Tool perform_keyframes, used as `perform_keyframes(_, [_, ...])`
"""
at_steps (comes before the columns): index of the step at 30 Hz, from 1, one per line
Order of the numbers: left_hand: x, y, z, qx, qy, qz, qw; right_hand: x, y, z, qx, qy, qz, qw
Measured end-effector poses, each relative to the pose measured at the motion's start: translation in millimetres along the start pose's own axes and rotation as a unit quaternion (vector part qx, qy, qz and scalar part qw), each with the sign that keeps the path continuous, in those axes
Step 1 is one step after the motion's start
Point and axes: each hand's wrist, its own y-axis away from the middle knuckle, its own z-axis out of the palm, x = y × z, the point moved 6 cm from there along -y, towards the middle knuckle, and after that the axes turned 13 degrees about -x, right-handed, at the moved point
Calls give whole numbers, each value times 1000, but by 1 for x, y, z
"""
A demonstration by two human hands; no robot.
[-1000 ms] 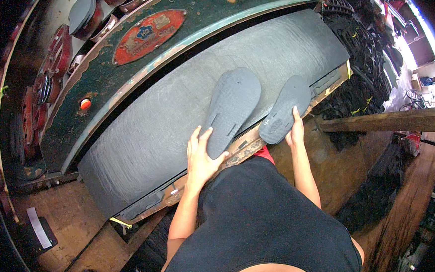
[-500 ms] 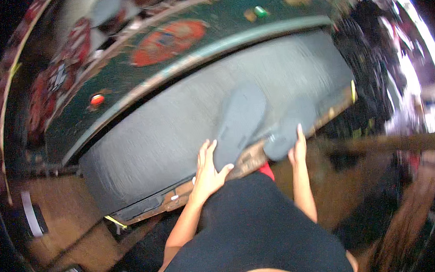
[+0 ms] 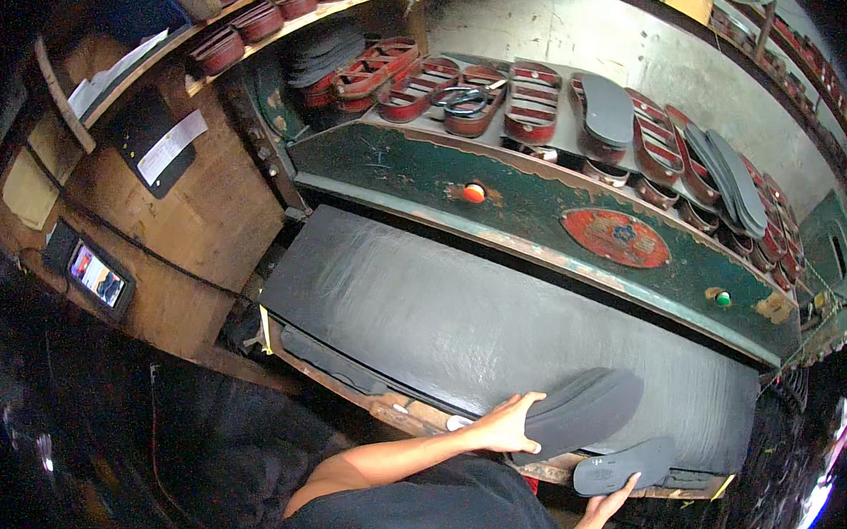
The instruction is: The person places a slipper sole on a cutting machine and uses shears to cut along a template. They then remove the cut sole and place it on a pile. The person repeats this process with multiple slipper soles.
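My left hand (image 3: 507,425) grips the near end of a stack of dark grey shoe soles (image 3: 587,408), thumb on one side and fingers on the other. The stack leans over the front part of a worn grey press bed (image 3: 426,298). To its right, my right hand (image 3: 613,501) holds a single grey shoe sole (image 3: 625,466) by its lower edge, near the front of the bed. Part of the right hand is hidden under that sole.
A green machine beam (image 3: 526,200) with red and green buttons runs behind the bed. On top sit several red sole-shaped cutting dies (image 3: 533,101) and loose grey soles (image 3: 604,111). A wooden ledge (image 3: 418,418) edges the front. A phone (image 3: 97,273) is at the left.
My view has swung to the left, showing the shelf of dies and the wooden panel. My left hand's spread fingers now close on the stack's end; the right hand still holds the single sole.
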Motion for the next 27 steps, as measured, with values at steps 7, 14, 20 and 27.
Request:
perform_keyframes(7, [9, 57, -75, 181, -124, 123, 968, 5, 2, 1, -47, 14, 6, 999])
perform_keyframes(14, [-23, 68, -98, 166, -204, 22, 965, 4, -20, -15, -67, -10, -2, 998])
perform_keyframes(20, [-9, 116, -177, 286, -55, 121, 949, -22, -41, -3, -4, 68, -52, 996])
perform_keyframes(27, [9, 197, -327, 502, 265, 284, 773, -26, -50, 54, 64, 107, -80, 989])
